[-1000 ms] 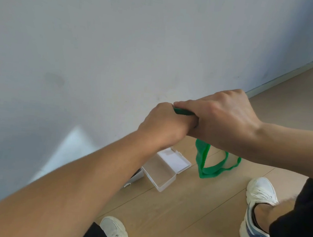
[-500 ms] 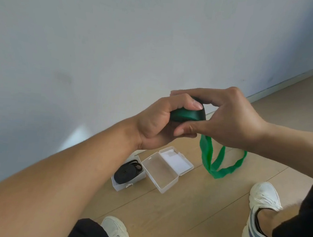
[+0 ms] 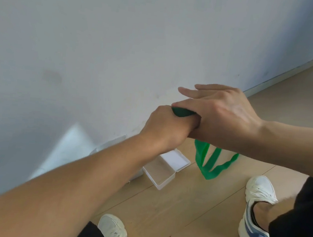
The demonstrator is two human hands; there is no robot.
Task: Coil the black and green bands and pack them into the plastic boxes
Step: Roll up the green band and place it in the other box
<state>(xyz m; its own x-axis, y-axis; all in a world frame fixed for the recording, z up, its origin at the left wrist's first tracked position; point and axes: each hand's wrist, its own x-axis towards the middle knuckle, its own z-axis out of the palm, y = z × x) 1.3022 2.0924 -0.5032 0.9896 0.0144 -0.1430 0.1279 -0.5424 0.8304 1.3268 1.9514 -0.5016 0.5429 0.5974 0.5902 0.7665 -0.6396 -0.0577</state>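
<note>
Green band (image 3: 183, 112), partly coiled, sits gripped in the left hand (image 3: 167, 127); the right hand (image 3: 222, 112) lies over it, thumb on the coil, other fingers straight. Its loose loop hangs below the hands, just right of the open plastic box (image 3: 161, 172) on the floor (image 3: 191, 206). No writing is readable.

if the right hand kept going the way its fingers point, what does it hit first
Most likely the wall: the right hand has straight fingers aimed left toward it, passing above the left hand. Depth is unclear.
</note>
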